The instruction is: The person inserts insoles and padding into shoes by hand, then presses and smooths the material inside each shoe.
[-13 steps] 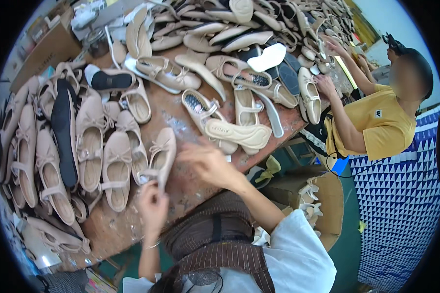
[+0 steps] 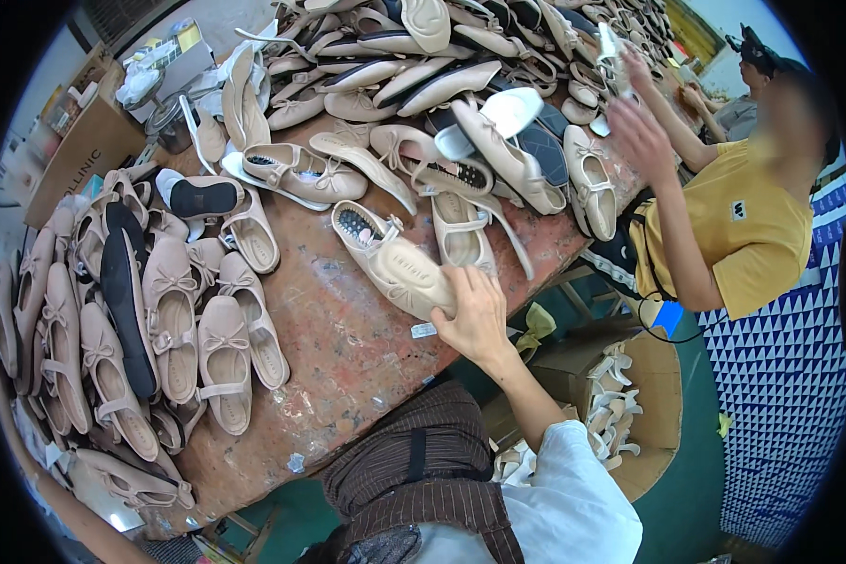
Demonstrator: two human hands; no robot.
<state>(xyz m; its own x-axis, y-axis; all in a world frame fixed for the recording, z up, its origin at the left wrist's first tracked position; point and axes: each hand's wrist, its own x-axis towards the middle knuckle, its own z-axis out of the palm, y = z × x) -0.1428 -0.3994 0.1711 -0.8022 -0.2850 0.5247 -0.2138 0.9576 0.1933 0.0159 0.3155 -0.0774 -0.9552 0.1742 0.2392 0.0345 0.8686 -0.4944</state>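
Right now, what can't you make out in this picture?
Head view:
Left hand: lost at the picture's dark left edge; only its forearm shows.
Right hand: its own back hides whether it grips the insole or the shoe beneath.
Under the insole: part of that shoe, covered.
Co-worker's near hand: blurred, so its outline is smeared.

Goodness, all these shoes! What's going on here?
A person's right hand has its thumb and fingers around one end of a pale insole, which lies over a beige shoe on a worn table. Their left hand is out of view. More shoes crowd the left side, with a pile at the back. A co-worker in yellow is at the right.
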